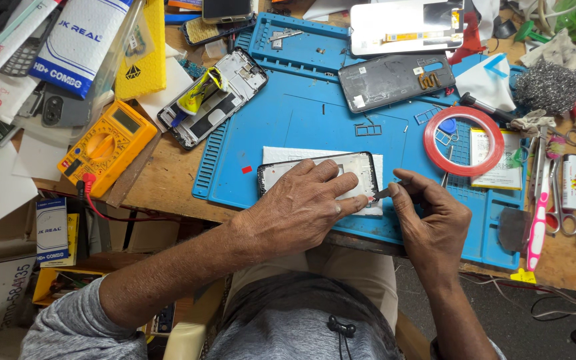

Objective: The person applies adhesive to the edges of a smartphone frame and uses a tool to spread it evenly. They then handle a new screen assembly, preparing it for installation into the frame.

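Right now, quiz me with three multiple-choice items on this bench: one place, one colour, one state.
1. Where is the yellow multimeter?
A. left of the blue mat
B. on the mat
C. right of the mat

2. What colour is the tape roll?
A. green
B. red
C. black

3. What is the left hand doing?
A. hanging free
B. gripping scissors
C. pressing flat on the phone frame

Answers: 1 A, it lies on bare wood beside the mat's left edge. 2 B, its ring is red. 3 C, palm down on the frame while the right hand holds a thin tool at its edge.
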